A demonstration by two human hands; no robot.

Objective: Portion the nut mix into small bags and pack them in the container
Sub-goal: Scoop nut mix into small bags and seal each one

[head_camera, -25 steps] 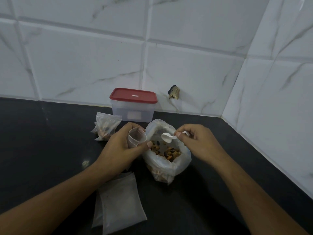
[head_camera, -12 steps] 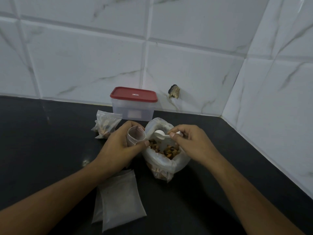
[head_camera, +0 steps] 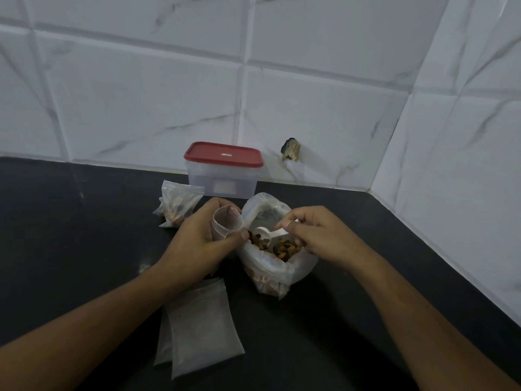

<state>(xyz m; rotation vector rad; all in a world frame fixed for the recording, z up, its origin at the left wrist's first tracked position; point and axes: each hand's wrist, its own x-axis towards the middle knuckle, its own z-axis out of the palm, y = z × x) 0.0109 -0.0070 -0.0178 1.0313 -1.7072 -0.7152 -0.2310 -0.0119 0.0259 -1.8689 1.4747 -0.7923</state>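
Nearest the person, a flat stack of empty small bags lies on the dark counter, under the left forearm and behind the left hand's grip.

Beyond it the left hand curls its fingers and thumb round one small bag, holding it upright with its mouth pulled into a round opening that faces up. Just to the right of that grip, almost touching the thumb, stands the big bag with its rim rolled down and the nut mix showing inside.

The right hand pinches the handle of a white spoon between thumb and fingertips. The spoon's long axis runs roughly level from that pinch leftward, so the bowl is the end nearer the left hand. The bowl sits low at the surface of the nuts and looks empty. From the bowl, the small bag's mouth lies a little to the left, slightly farther away and higher, close by. As I judge it, the coming move is a scoop, then a short lift leftward over the big bag's rim, tipping into the mouth. That mouth is narrow, so nuts could spill past it.

Farther off, beyond the left hand's knuckles, a filled small bag rests on the counter. Beyond both hands, against the tiled wall, stands the container with its red lid on, so packing is not yet begun.
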